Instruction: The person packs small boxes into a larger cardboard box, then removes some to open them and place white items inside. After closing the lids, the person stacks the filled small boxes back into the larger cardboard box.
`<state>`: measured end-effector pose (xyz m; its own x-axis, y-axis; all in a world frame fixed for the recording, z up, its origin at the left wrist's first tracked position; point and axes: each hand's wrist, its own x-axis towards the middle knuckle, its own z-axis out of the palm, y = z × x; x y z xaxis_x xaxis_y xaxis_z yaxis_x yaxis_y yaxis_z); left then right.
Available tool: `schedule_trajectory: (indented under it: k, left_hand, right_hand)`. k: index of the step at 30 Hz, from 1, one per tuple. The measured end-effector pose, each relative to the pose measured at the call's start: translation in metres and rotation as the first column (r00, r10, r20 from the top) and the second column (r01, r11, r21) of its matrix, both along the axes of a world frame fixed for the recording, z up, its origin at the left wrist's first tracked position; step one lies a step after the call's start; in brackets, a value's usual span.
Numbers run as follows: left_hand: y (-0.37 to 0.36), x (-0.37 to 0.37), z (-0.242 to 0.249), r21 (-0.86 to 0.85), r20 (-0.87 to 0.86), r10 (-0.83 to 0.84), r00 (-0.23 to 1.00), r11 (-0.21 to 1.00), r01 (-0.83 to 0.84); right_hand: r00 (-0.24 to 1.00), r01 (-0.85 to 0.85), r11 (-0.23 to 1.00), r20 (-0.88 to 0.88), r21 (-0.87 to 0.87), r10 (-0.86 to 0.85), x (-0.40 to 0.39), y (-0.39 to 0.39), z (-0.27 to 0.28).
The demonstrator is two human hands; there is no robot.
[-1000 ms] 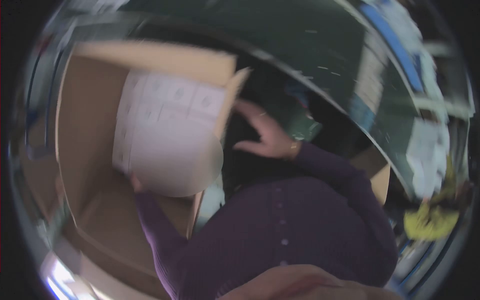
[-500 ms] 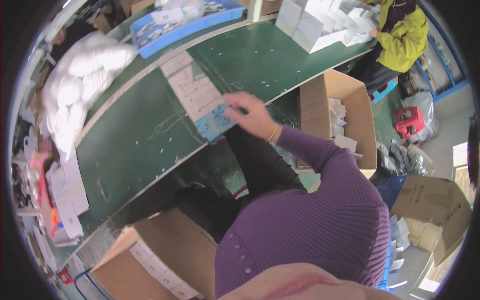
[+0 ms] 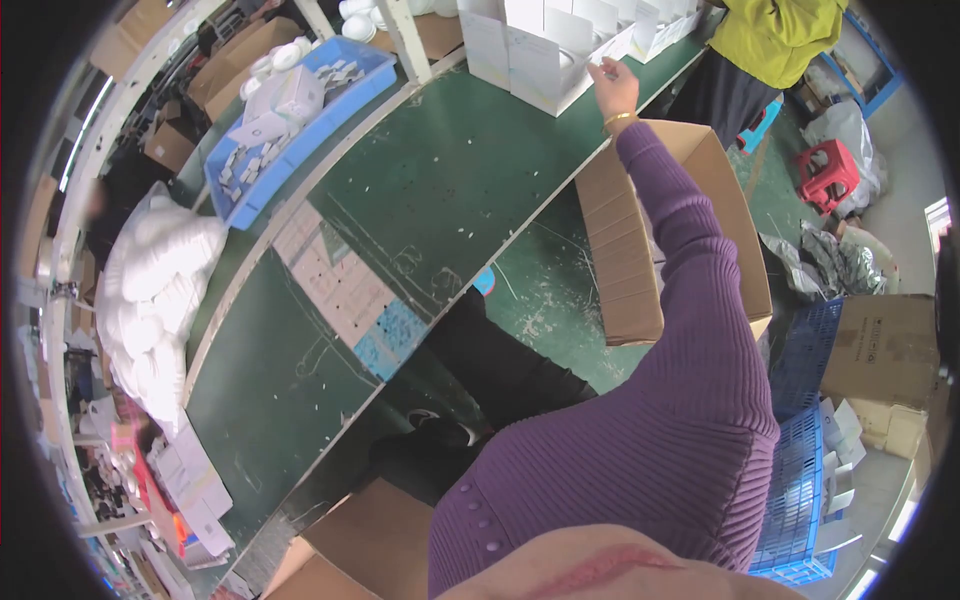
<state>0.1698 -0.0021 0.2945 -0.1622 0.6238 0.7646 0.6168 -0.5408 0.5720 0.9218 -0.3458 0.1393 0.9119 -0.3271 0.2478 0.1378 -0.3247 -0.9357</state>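
Observation:
My right hand (image 3: 614, 88) is stretched far out over the green worktable (image 3: 420, 170). Its fingers are slightly apart and reach the near side of an open white box (image 3: 545, 70); whether they touch it is hard to make out. Several such white boxes stand in rows there, flaps up. My left hand is out of view. A strip of pale and blue tape (image 3: 345, 285) lies across the table nearer to me.
A blue tray (image 3: 300, 130) of small white parts and a bulging white bag (image 3: 155, 300) lie along the far side. Below my arm stands an open carton (image 3: 620, 260). A person in a yellow-green jacket (image 3: 775, 40) stands beyond. A blue crate (image 3: 795, 500) is at right.
My right hand has left the blue end of the tape strip and moved forward and right to the white boxes. The view has shifted with my body.

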Motion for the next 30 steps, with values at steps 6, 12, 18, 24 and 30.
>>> schedule_trajectory:
  k: [6,12,18,24,30]
  left_hand:
    - [-0.007,0.033,-0.001,-0.021,-0.211,-0.141,0.967,0.99,0.139]
    - [-0.035,0.082,-0.014,-0.186,-0.046,-0.09,0.995,0.979,0.08]
    - [-0.031,0.08,-0.052,-0.343,-0.267,0.06,0.962,0.927,-0.153]
    - [-0.032,0.086,-0.074,-0.471,0.025,-0.005,1.0,0.882,0.016]
    - [-0.025,0.125,-0.092,-0.426,0.086,-0.206,0.975,0.877,0.223]
  right_hand:
    - [0.997,0.073,0.987,-0.025,-0.144,-0.077,0.068,-0.031,0.015]
    - [0.993,0.049,0.993,-0.106,-0.111,-0.061,0.115,-0.047,0.026]
    - [0.986,-0.081,0.944,-0.166,-0.32,0.029,0.185,-0.074,0.0]
    - [0.997,0.053,0.895,0.067,-0.443,-0.025,0.207,-0.084,-0.01]
    - [0.992,-0.123,0.833,-0.067,-0.54,0.103,0.141,-0.079,0.013]
